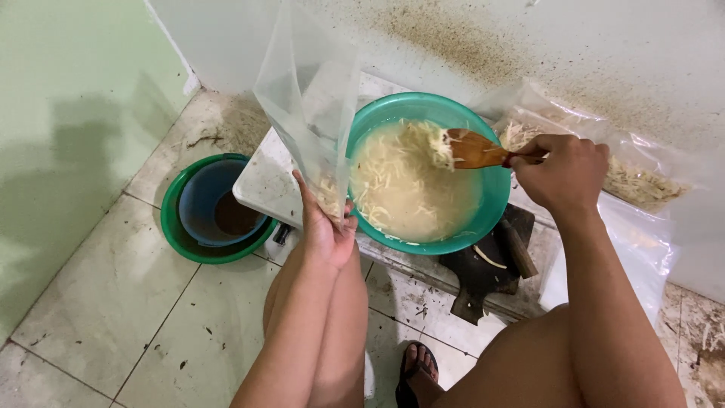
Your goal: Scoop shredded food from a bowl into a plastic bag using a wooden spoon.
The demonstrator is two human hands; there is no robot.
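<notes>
My left hand (325, 227) grips the bottom of a clear plastic bag (306, 98) that stands open and upright, with a few pale shreds inside near the base. My right hand (563, 170) holds a wooden spoon (476, 149) loaded with pale shredded strips over a teal bowl (495, 198). The bowl holds a heap of the same shreds in milky liquid. It rests on a white block (264, 185) just right of the bag.
A green basin (180, 230) with a blue bucket (200, 200) inside sits on the tiled floor at left. A dark wooden board (476, 279) with a handled tool lies below the bowl. Filled clear bags (642, 185) lean at right. My knees and a sandalled foot (417, 370) are below.
</notes>
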